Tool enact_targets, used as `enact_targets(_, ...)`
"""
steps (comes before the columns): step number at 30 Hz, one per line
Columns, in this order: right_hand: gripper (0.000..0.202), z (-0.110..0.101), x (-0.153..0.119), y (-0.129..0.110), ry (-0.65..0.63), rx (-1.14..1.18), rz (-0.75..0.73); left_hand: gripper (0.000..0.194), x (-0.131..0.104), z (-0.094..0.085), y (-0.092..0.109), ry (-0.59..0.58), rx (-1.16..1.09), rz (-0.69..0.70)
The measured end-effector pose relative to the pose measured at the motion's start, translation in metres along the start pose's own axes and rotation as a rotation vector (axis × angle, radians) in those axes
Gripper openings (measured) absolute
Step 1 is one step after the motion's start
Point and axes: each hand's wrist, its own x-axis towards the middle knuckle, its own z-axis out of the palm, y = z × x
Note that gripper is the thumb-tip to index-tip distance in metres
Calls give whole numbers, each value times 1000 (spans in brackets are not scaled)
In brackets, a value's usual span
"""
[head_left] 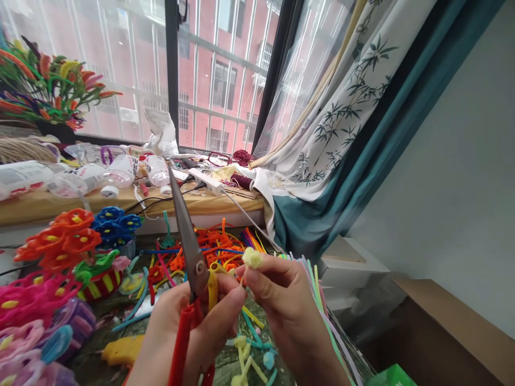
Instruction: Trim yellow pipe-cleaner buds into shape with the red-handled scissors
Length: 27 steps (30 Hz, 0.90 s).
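A: Step in hand?
B: Handling the pale-yellow fuzzy tuft (252,258), looked like. Right hand (281,295) pinched it, right of red-handled metal scissors (195,265); left hand (215,323) gripped those.
A: Next move?
B: Needed steady pinch, scissors well clear.

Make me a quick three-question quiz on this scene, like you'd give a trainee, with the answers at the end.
1. Which hand holds the scissors?
2. True or false: the right hand pinches a pale yellow fluffy piece.
3. What lies on the window ledge?
A) A teapot
B) Clear plastic bottles
C) A pair of shoes

Key:
1. The left hand
2. True
3. B
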Motion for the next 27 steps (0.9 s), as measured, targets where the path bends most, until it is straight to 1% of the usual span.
enact_targets(2,29,3,1,-1,47,1,8,39,0,-1,0,-5,-62,-52)
enact_targets(4,31,5,2,-1,50,11,43,38,0,-1,1,4,-97,-81)
enact_targets(7,36,4,3,-1,-1,48,144,40,-1,-1,4,-1,-87,-77)
enact_targets(10,40,1,4,-2,-41,50,210,43,0,-2,7,38,-31,-56)
enact_targets(12,42,-3,5,-3,-42,12,203,42,2,-5,8,41,-18,-53)
enact_targets(14,38,-6,4,-5,-42,-35,167,39,4,-8,8,-26,-3,-89)
enact_targets(16,34,-9,3,-6,-53,-64,137,37,4,-9,8,-55,4,-114)
enact_targets(20,28,-10,0,-4,-69,-49,130,37,2,-6,5,-8,-24,-90)
enact_targets(23,24,-11,0,0,-69,-44,128,40,1,-4,2,-22,-12,-68)
enact_targets(27,29,-12,5,0,-18,-56,99,42,2,-4,1,-18,5,-68)
